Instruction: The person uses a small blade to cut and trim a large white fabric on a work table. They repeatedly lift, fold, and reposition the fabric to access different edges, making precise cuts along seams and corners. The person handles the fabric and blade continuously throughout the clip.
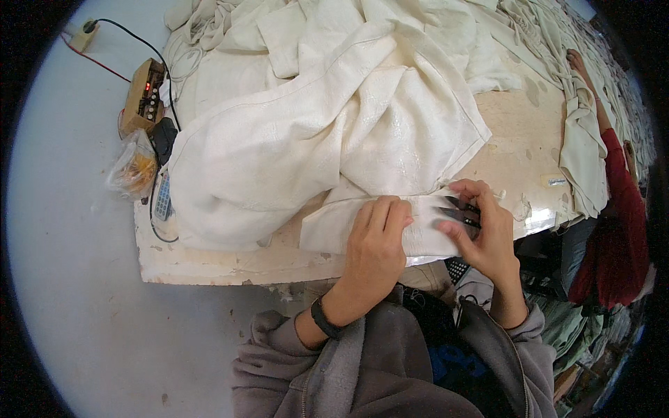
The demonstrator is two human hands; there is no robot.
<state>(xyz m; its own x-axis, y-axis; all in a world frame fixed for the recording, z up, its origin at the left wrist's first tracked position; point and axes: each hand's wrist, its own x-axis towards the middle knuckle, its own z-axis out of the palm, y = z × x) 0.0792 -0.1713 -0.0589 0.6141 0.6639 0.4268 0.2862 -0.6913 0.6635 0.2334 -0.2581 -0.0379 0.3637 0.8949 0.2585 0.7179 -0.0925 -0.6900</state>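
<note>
A large white cloth (pixel 279 153) with stitched edges lies in loose folds before me. Its nearest part, a flatter strip, runs along the table's front edge beneath both hands. My left hand (pixel 378 233) presses on that strip with its fingers curled together, pinching a bit of the fabric. In my right hand (pixel 491 233) are small black thread snips (pixel 465 210). Their two dark blades stand apart and point left over the cloth, toward my left hand. The palm hides the snips' back end.
More cream cloth (pixel 230 28) is heaped at the table's far side. Along the left edge sit a brown control box (pixel 144 94) with cables, a plastic bag (pixel 132 167) and a remote control (pixel 164 198). At right, a person in a red sleeve (pixel 620 167) reaches over hanging cloth (pixel 582 139).
</note>
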